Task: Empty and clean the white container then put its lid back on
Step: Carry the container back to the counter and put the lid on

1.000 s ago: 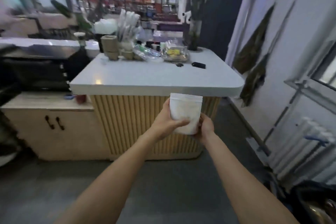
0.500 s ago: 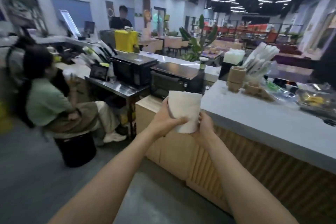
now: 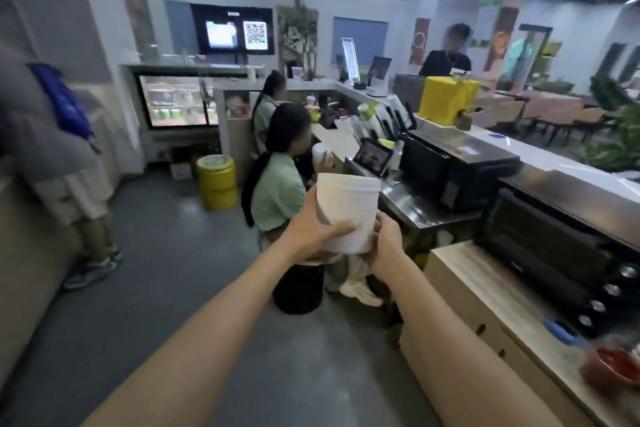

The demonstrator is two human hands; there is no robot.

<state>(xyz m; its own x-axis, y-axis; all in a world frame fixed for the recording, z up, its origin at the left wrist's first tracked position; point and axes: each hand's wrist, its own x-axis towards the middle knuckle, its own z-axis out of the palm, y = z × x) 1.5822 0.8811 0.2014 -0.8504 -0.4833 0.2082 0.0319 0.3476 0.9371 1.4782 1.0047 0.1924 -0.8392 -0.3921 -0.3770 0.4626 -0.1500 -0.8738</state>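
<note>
I hold the white container (image 3: 349,210) upright at chest height in front of me, with both arms stretched out. It is a tall white plastic tub with a ridged rim at the top; whether a lid sits on it I cannot tell. My left hand (image 3: 311,230) wraps its left side, thumb across the front. My right hand (image 3: 384,246) cups its lower right side and bottom.
A seated person in a green shirt (image 3: 277,191) on a black stool (image 3: 299,288) is right behind the container. Black ovens (image 3: 457,170) and a wooden cabinet (image 3: 485,302) line the right. A standing person (image 3: 79,184) is at left. Grey floor lies between.
The view has swung further left, from the white counter to the service area with seated people. The container stays held in both hands the same way.
</note>
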